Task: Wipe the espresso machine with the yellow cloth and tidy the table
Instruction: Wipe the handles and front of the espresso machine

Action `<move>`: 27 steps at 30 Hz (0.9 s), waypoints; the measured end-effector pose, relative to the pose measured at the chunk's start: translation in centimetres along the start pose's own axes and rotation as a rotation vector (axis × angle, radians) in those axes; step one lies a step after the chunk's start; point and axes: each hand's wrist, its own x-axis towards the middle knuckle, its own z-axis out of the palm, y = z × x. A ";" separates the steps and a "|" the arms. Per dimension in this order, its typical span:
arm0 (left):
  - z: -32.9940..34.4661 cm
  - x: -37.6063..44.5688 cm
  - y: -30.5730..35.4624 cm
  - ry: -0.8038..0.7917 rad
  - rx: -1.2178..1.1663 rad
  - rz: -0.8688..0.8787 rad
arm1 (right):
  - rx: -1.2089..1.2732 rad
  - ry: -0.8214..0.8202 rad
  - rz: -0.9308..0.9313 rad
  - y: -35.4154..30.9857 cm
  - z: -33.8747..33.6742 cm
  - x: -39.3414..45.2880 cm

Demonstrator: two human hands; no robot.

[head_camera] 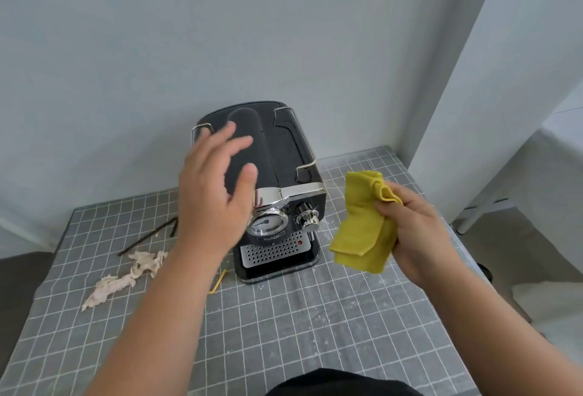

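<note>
Gripping yellow cloth (pixel 362 231) right-handed (pixel 413 231), left hand (pixel 214 194) seemingly above espresso machine (pixel 284 149)

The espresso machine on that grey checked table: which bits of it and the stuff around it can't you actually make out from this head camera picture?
- Espresso machine: its left side and part of the top sit behind the blurred left hand.
- Label under the round gauge: too small to read.
- Yellow cloth: part of it is bunched inside the right hand.
- Thin yellow strip: partly behind the left forearm; what it is stays unclear.
- Table: near edge cut off.
</note>
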 end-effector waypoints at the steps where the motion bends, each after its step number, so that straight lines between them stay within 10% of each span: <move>1: -0.1 -1.2 1.1 -0.022 -0.050 0.035 | 0.123 -0.013 0.076 0.0 -0.1 -0.4; 9: 0.8 -7.0 5.5 -0.436 -0.489 -0.213 | 0.256 -0.357 0.158 0.8 2.1 -3.4; 27: -1.5 -10.5 2.2 -0.306 -0.481 -0.446 | -0.196 -0.345 -0.091 2.5 4.9 -5.3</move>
